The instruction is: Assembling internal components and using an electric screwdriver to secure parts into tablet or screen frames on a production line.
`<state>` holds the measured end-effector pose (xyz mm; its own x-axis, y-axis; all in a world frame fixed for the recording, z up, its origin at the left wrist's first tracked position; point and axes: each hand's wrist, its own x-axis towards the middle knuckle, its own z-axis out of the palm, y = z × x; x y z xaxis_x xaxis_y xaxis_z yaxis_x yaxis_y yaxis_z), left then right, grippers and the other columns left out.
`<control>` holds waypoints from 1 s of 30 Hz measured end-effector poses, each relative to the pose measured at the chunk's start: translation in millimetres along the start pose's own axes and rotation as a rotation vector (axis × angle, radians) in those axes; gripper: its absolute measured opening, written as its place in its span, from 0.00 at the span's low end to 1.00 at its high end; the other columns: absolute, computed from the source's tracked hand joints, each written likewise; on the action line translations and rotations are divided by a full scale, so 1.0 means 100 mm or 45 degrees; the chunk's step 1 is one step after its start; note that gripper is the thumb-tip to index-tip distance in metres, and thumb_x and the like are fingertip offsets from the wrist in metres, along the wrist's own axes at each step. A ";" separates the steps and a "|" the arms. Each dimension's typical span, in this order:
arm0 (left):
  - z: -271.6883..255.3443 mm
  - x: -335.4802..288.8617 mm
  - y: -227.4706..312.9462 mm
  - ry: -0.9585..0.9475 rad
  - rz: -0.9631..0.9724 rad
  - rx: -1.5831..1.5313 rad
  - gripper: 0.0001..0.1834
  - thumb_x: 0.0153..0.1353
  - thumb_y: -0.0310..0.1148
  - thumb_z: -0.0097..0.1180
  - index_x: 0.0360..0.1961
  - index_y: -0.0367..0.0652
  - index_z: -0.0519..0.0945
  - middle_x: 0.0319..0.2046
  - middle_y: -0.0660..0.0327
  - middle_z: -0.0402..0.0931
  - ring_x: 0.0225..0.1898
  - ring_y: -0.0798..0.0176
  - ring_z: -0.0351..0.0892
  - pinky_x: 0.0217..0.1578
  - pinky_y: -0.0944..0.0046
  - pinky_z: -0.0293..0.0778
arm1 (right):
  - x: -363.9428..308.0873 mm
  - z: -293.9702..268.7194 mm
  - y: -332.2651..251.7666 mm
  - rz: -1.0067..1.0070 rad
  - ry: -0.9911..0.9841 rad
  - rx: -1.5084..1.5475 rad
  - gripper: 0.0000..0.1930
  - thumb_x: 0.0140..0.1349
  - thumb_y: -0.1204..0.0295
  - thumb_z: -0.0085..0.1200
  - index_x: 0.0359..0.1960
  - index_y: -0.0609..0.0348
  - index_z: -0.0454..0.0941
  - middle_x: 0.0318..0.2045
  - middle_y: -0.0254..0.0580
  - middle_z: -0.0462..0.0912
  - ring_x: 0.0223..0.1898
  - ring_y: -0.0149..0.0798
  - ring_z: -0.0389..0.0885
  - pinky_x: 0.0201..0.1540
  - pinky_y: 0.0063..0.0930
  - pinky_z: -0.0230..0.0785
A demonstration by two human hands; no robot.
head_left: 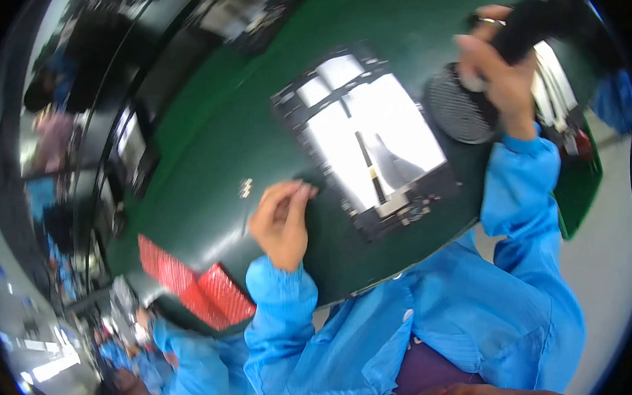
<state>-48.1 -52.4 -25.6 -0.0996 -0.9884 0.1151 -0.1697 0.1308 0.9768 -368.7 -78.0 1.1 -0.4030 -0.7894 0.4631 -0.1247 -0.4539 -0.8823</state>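
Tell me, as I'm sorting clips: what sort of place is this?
Probably an electronics workshop: a flat shiny device on a green table, and a blue-jacketed co-worker nearby.

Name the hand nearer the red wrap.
Left. The left hand is up and to the right of the red wrap, not touching it. The right hand is farther off, beyond the panel, by the round mesh.

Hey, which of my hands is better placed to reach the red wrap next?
Probably your left hand: it's nearer the red wrap, on the same side of the shiny panel. Your right hand is beyond the panel, by the round dark disc.
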 end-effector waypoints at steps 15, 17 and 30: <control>0.01 0.57 -0.25 -0.074 -0.145 0.007 0.05 0.50 0.24 0.62 0.28 0.32 0.81 0.28 0.59 0.76 0.25 0.72 0.75 0.25 0.74 0.71 | -0.05 0.98 -0.44 -0.239 -0.361 0.225 0.19 0.53 0.78 0.58 0.47 0.63 0.68 0.16 0.36 0.74 0.17 0.29 0.74 0.22 0.20 0.66; 0.02 0.59 -0.37 -0.093 0.037 0.057 0.07 0.52 0.25 0.62 0.31 0.34 0.79 0.23 0.63 0.77 0.22 0.76 0.74 0.15 0.76 0.66 | -0.07 1.11 -0.47 -0.246 -0.453 0.269 0.16 0.52 0.78 0.59 0.44 0.61 0.72 0.17 0.35 0.75 0.16 0.26 0.73 0.19 0.16 0.64; -0.17 0.89 -0.04 -0.481 -0.596 0.003 0.10 0.48 0.25 0.64 0.28 0.33 0.75 0.22 0.59 0.78 0.18 0.69 0.78 0.14 0.75 0.68 | -0.24 1.93 -0.25 -0.019 -0.650 0.245 0.18 0.51 0.82 0.59 0.43 0.68 0.67 0.16 0.35 0.75 0.16 0.25 0.73 0.20 0.17 0.63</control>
<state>-39.2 -142.2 -15.8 -0.3554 -0.8449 -0.3997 -0.2819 -0.3108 0.9077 -181.1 -127.3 28.6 0.0949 -0.8608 0.5001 0.0604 -0.4964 -0.8660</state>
